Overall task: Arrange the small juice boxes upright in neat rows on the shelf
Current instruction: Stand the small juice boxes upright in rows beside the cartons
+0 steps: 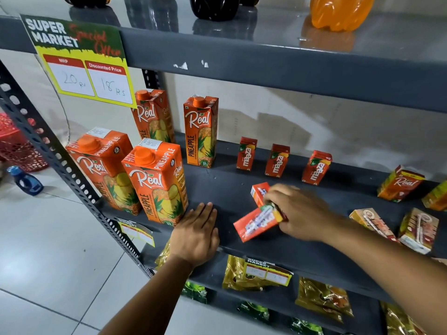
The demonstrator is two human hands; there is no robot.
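Observation:
Three small red Maaza juice boxes (277, 160) stand upright in a row at the back of the dark grey shelf (232, 187). My right hand (298, 210) grips a small orange juice box (257, 223) that lies tilted on the shelf near its front edge. Another small box (259, 192) stands just behind it, touching my fingers. My left hand (197, 234) rests flat on the shelf's front edge, fingers together, holding nothing. Small Real juice boxes (400, 183) lie scattered at the right; some of them (418, 229) are on their sides.
Large Real pineapple cartons (157, 180) stand at the shelf's left. A price sign (84, 59) hangs from the upper shelf, which holds bottles (338, 12). Snack packets (251, 274) fill the shelf below. A red basket (17, 146) and a blue bottle (26, 181) sit on the floor.

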